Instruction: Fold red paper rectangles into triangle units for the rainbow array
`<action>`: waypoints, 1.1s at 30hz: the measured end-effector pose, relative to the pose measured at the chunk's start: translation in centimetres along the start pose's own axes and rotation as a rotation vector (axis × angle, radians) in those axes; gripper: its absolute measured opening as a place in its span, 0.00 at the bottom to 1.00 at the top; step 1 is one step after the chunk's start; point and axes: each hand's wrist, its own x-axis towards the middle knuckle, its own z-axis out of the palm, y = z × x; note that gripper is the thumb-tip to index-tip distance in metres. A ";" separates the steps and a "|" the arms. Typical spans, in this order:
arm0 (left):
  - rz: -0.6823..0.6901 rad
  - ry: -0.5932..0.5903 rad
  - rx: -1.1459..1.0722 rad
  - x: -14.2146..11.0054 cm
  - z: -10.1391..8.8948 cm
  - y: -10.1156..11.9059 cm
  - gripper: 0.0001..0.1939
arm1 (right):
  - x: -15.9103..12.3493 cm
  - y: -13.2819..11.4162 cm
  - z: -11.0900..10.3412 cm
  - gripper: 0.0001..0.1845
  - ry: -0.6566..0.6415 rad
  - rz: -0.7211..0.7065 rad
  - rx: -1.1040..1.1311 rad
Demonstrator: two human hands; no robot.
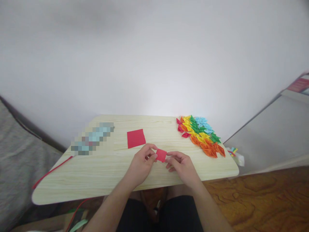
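Observation:
Between my hands, a little above the tabletop, is a small red folded paper square [161,155]. My left hand [144,161] pinches its left edge between thumb and fingers. On the opposite edge, the thumb and fingertips of my right hand [179,163] close on the paper. Just beyond my left hand, a larger flat sheet of red paper [136,138] lies on the table. Over to the right lie many folded paper pieces [201,133], grouped in red, orange, yellow, green and light blue.
The pale wood table [96,177] stands against a white wall [149,64]. A blurred-out item [93,138] lies at its left, with a red cord [53,170] running over the left edge. A plastic bag [238,158] hangs beyond the right edge, above a brown wooden floor [260,196].

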 end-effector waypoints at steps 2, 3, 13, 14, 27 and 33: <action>-0.005 -0.028 0.005 -0.6 -0.3 -0.3 0.05 | -0.4 0.3 -0.3 0.19 0.033 -0.082 -0.064; -0.004 -0.047 0.005 -0.8 -0.4 -0.4 0.04 | -0.5 0.3 -0.4 0.19 0.041 -0.126 -0.102; -0.011 -0.201 -0.038 -1.1 -1.3 -0.5 0.04 | -0.4 1.2 -0.3 0.12 -0.014 -0.337 -0.338; -0.013 -0.200 -0.039 -1.1 -1.3 -0.5 0.05 | -0.4 1.2 -0.3 0.12 -0.017 -0.338 -0.340; 0.110 -0.057 0.232 -2.1 -1.0 -1.1 0.11 | -0.7 1.5 -0.4 0.09 -0.036 -0.361 -0.348; 0.217 -0.076 0.583 -3.1 -0.7 -1.1 0.06 | -1.5 2.0 -1.0 0.11 -0.068 -0.507 -0.587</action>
